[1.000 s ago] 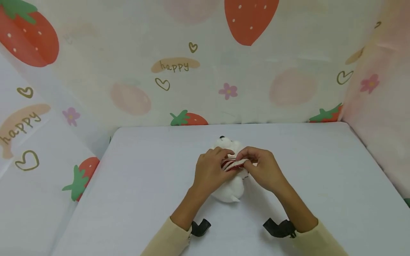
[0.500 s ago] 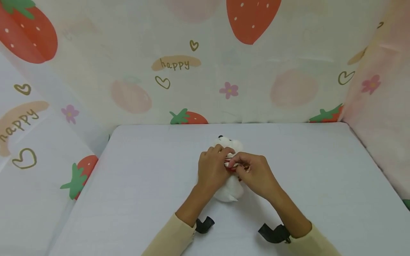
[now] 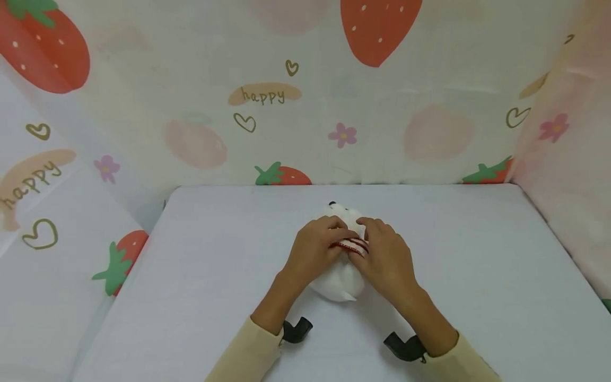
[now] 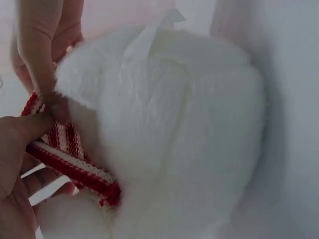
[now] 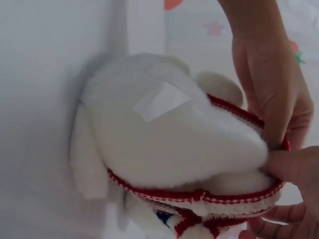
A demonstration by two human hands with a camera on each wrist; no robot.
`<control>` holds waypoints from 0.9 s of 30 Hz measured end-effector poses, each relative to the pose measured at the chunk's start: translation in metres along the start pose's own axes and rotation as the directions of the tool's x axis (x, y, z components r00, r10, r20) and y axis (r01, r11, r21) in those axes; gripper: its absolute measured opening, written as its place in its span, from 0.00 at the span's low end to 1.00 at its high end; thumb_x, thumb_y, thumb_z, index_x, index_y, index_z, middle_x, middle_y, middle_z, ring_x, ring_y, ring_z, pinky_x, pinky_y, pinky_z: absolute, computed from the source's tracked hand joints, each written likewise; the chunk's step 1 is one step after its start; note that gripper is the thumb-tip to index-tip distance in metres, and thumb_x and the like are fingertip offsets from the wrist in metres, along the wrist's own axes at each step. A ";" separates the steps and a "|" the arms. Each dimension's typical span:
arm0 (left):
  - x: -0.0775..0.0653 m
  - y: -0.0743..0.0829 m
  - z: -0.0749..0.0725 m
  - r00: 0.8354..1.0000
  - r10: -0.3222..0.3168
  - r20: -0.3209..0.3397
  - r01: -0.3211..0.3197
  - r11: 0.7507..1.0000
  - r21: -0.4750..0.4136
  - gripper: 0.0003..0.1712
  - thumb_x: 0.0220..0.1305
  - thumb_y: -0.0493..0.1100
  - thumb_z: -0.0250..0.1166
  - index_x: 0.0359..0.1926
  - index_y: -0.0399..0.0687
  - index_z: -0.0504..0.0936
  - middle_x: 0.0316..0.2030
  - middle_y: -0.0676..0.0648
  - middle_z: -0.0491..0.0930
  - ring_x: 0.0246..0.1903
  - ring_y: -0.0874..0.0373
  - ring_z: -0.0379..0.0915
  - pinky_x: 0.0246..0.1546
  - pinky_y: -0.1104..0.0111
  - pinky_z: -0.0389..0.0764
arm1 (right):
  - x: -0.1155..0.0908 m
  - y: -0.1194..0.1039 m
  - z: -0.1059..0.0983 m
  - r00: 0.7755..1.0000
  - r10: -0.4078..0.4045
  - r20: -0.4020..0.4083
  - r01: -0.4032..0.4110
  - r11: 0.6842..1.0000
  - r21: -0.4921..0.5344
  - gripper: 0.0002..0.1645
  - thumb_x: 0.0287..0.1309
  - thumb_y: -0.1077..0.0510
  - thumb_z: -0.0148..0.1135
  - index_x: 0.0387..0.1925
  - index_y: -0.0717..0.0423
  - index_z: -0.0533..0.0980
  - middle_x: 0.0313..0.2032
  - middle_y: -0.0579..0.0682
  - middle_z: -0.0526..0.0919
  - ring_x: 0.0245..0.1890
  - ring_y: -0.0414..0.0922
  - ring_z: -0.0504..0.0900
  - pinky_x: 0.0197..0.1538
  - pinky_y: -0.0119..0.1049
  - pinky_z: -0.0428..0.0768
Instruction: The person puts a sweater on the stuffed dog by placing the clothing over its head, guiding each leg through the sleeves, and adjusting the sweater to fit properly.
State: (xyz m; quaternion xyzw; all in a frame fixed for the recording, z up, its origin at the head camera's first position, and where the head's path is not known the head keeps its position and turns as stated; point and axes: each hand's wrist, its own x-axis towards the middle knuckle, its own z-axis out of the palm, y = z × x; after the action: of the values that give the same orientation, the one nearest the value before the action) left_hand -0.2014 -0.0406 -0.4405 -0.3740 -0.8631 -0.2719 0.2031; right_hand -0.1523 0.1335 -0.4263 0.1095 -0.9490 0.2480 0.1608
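Observation:
A white plush toy [image 3: 340, 281] lies on the table, its dark nose toward the back and a white tag at its near end. Round its body is a red and white striped knitted sweater [image 3: 353, 245], with a dark blue patch in the right wrist view. My left hand [image 3: 312, 248] grips the sweater's edge from the left. From the right, my right hand [image 3: 387, 257] pinches the same edge, its thumb close to the left hand's fingers in the right wrist view. The edge stands away from the white fur [image 5: 164, 134] there. Part of the toy's middle is hidden under both hands.
A white table [image 3: 200, 265] spreads around the toy. Behind it hangs a strawberry-print cloth backdrop [image 3: 382, 116], with more cloth at both sides. Black curved pieces, a left one [image 3: 298, 330] and a right one [image 3: 404, 347], sit at the sleeve cuffs.
My right hand closed in beside the left, then shifted back right and turned, its fingers now farther up. The sweater's edge shows between both hands. The toy stays in place.

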 end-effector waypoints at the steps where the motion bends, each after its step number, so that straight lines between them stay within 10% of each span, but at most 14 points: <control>1: 0.001 0.000 -0.001 1.000 0.026 -0.007 -0.026 1.000 -0.001 0.12 0.58 0.34 0.75 0.40 0.55 0.92 0.37 0.56 0.82 0.38 0.61 0.77 0.37 0.68 0.77 | 0.000 0.001 0.000 0.999 0.029 -0.014 -0.028 0.999 0.014 0.34 0.49 0.56 0.78 0.57 0.61 0.76 0.32 0.50 0.77 0.28 0.47 0.74 0.30 0.41 0.73; 9: 0.001 -0.006 -0.010 0.994 0.111 0.003 -0.110 0.990 -0.093 0.15 0.57 0.30 0.73 0.38 0.55 0.93 0.36 0.56 0.84 0.36 0.62 0.77 0.38 0.67 0.76 | 0.002 0.009 0.004 0.992 0.127 -0.008 -0.126 0.990 0.066 0.31 0.50 0.63 0.76 0.56 0.62 0.76 0.29 0.49 0.79 0.21 0.42 0.73 0.22 0.36 0.71; 18: -0.001 -0.007 -0.010 0.990 -0.016 0.142 0.037 0.988 -0.148 0.09 0.60 0.39 0.75 0.41 0.55 0.87 0.37 0.60 0.82 0.36 0.66 0.75 0.40 0.69 0.77 | 0.006 0.017 -0.009 0.993 0.023 0.120 -0.054 0.964 0.260 0.17 0.54 0.69 0.73 0.46 0.61 0.81 0.26 0.47 0.83 0.23 0.41 0.75 0.26 0.34 0.74; 27: 0.000 -0.001 0.003 0.984 -0.135 0.118 0.152 0.977 -0.148 0.13 0.56 0.50 0.79 0.38 0.56 0.83 0.32 0.61 0.80 0.32 0.69 0.72 0.35 0.73 0.75 | 0.004 0.013 -0.011 0.998 -0.053 -0.027 0.057 0.973 0.222 0.09 0.53 0.75 0.68 0.32 0.59 0.84 0.28 0.50 0.86 0.23 0.41 0.76 0.26 0.35 0.75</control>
State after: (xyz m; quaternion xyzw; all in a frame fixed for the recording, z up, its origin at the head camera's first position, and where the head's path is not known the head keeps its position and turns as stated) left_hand -0.2026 -0.0399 -0.4434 -0.3395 -0.8736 -0.3322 0.1063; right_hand -0.1566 0.1492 -0.4219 0.1504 -0.9101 0.3493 0.1644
